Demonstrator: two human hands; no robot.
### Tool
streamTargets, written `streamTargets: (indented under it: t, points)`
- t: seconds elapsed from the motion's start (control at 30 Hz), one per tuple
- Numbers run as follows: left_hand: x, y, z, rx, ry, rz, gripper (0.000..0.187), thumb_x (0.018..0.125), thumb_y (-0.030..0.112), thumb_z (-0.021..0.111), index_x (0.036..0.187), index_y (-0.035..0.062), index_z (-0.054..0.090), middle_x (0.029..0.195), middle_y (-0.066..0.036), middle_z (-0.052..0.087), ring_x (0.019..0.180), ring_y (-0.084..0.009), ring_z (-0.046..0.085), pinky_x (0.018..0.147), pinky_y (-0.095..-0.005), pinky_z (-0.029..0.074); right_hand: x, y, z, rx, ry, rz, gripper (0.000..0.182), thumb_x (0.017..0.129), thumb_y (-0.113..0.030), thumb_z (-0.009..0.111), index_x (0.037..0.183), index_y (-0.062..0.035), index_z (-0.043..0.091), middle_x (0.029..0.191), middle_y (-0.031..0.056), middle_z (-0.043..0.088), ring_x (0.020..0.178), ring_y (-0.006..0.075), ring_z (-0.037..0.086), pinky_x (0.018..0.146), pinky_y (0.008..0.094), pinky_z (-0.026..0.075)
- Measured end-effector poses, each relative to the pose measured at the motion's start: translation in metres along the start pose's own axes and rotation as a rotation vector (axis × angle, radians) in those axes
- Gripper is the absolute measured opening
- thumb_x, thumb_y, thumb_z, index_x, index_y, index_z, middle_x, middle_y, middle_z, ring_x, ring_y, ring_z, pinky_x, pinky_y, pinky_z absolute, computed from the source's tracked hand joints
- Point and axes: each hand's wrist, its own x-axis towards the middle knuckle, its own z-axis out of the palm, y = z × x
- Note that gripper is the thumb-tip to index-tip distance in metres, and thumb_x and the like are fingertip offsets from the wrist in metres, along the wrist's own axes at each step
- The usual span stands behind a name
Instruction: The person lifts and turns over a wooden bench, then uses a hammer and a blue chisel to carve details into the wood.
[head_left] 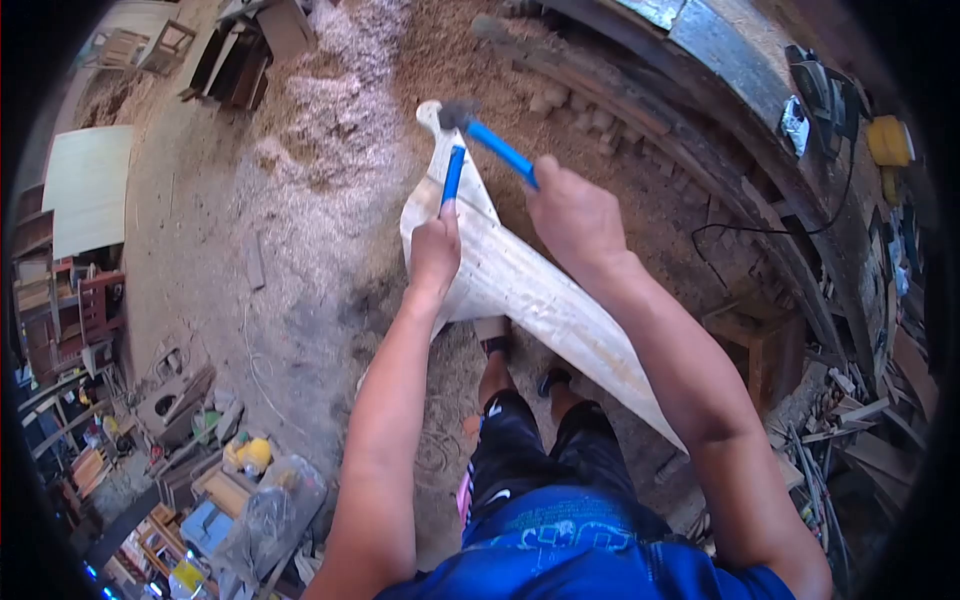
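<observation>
My left hand (436, 255) is closed around a chisel with a blue handle (454, 172); its lower end is hidden by the fingers. In my right hand (577, 215) is a hammer (500, 150), gripped near the end of its blue handle. The dark hammer head hangs just beyond the top of the chisel handle, over the far end of the wood. Below both hands lies a long pale wooden piece (540, 285), wide in the middle, with a narrow neck and rounded tip at the far end. My left hand is over its wide part.
Wood shavings (340, 90) cover the floor ahead. Along the right runs a long workbench (735, 50) with a power tool (825, 90) and a dark cord. Furniture parts and a pale board (92, 190) stand at left. A plastic bag (275, 510) and clutter lie lower left, wood scraps lower right.
</observation>
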Motion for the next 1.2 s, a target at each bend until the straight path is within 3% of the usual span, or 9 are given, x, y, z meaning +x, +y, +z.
streamTargets:
  t: [0.07, 0.17, 0.23, 0.27, 0.33, 0.6, 1.07, 1.13, 1.2]
  points:
    - [-0.002, 0.003, -0.001, -0.014, 0.014, -0.041, 0.064, 0.101, 0.044, 0.036, 0.075, -0.008, 0.064, 0.075, -0.033, 0.06, 0.078, -0.049, 0.061, 0.069, -0.0541, 0.047, -0.008, -0.016, -0.019, 0.156, 0.24, -0.058, 0.018, 0.089, -0.02, 0.062, 0.094, -0.0059, 0.053, 0.072, 0.0133, 0.062, 0.064, 0.0348, 0.064, 0.054, 0.0448, 0.05]
    - [0.002, -0.004, 0.003, -0.016, 0.049, -0.071, 0.066, 0.101, 0.046, 0.036, 0.072, -0.0069, 0.064, 0.07, -0.03, 0.062, 0.073, -0.0463, 0.063, 0.067, -0.0511, 0.048, -0.003, -0.03, -0.041, 0.297, 0.419, -0.175, 0.017, 0.087, -0.017, 0.065, 0.093, -0.0062, 0.052, 0.07, 0.0136, 0.06, 0.062, 0.0334, 0.063, 0.053, 0.0431, 0.05]
    - [0.0, -0.007, -0.002, -0.356, -0.1, -0.21, 0.068, 0.1, 0.05, 0.034, 0.067, -0.003, 0.061, 0.06, -0.019, 0.06, 0.062, -0.0334, 0.062, 0.065, -0.0437, 0.047, -0.002, -0.032, -0.044, 0.329, 0.403, -0.162, 0.017, 0.087, -0.016, 0.065, 0.093, -0.0063, 0.052, 0.07, 0.0138, 0.06, 0.061, 0.0333, 0.063, 0.053, 0.0426, 0.049]
    - [0.0, -0.01, 0.0, -0.355, -0.103, -0.208, 0.068, 0.1, 0.05, 0.034, 0.067, -0.003, 0.061, 0.06, -0.019, 0.06, 0.062, -0.0334, 0.062, 0.065, -0.0437, 0.047, -0.003, -0.032, -0.045, 0.358, 0.382, -0.147, 0.016, 0.087, -0.014, 0.065, 0.093, -0.0064, 0.052, 0.07, 0.014, 0.06, 0.061, 0.0332, 0.063, 0.053, 0.0421, 0.049]
    - [0.0, -0.014, 0.005, -0.305, -0.061, -0.171, 0.069, 0.1, 0.051, 0.033, 0.064, -0.0005, 0.06, 0.056, -0.013, 0.057, 0.057, -0.0243, 0.059, 0.063, -0.0389, 0.047, -0.009, -0.027, -0.04, 0.35, 0.348, -0.112, 0.016, 0.088, -0.015, 0.065, 0.093, -0.0065, 0.052, 0.071, 0.0142, 0.06, 0.061, 0.0338, 0.063, 0.053, 0.0422, 0.049]
    - [-0.004, 0.002, -0.002, -0.26, -0.066, -0.193, 0.068, 0.1, 0.05, 0.034, 0.066, -0.0013, 0.062, 0.057, -0.015, 0.058, 0.061, -0.0287, 0.061, 0.065, -0.0407, 0.048, -0.028, -0.015, -0.024, 0.344, 0.251, 0.001, 0.016, 0.089, -0.017, 0.064, 0.093, -0.0072, 0.052, 0.072, 0.015, 0.061, 0.063, 0.0355, 0.063, 0.055, 0.0438, 0.049]
    - [-0.004, 0.002, 0.003, -0.195, -0.05, -0.169, 0.067, 0.101, 0.049, 0.035, 0.071, -0.0049, 0.063, 0.061, -0.02, 0.06, 0.062, -0.0331, 0.062, 0.065, -0.0442, 0.047, -0.019, -0.028, -0.038, 0.353, 0.337, -0.1, 0.016, 0.087, -0.015, 0.066, 0.093, -0.0067, 0.053, 0.071, 0.0137, 0.061, 0.061, 0.0342, 0.063, 0.051, 0.0414, 0.049]
    - [-0.005, 0.003, 0.005, -0.23, -0.004, -0.116, 0.063, 0.102, 0.044, 0.036, 0.072, -0.0069, 0.059, 0.062, -0.027, 0.057, 0.063, -0.0458, 0.059, 0.061, -0.051, 0.043, -0.017, -0.029, -0.039, 0.354, 0.342, -0.114, 0.016, 0.087, -0.015, 0.066, 0.093, -0.0068, 0.053, 0.07, 0.0134, 0.061, 0.06, 0.0336, 0.063, 0.051, 0.0409, 0.049]
    - [-0.004, 0.001, 0.006, -0.208, -0.001, -0.13, 0.065, 0.101, 0.046, 0.035, 0.072, -0.006, 0.061, 0.062, -0.025, 0.058, 0.064, -0.0407, 0.061, 0.063, -0.0483, 0.045, -0.014, -0.031, -0.042, 0.354, 0.348, -0.13, 0.016, 0.087, -0.014, 0.067, 0.093, -0.0068, 0.053, 0.07, 0.0132, 0.061, 0.06, 0.0331, 0.063, 0.05, 0.0405, 0.049]
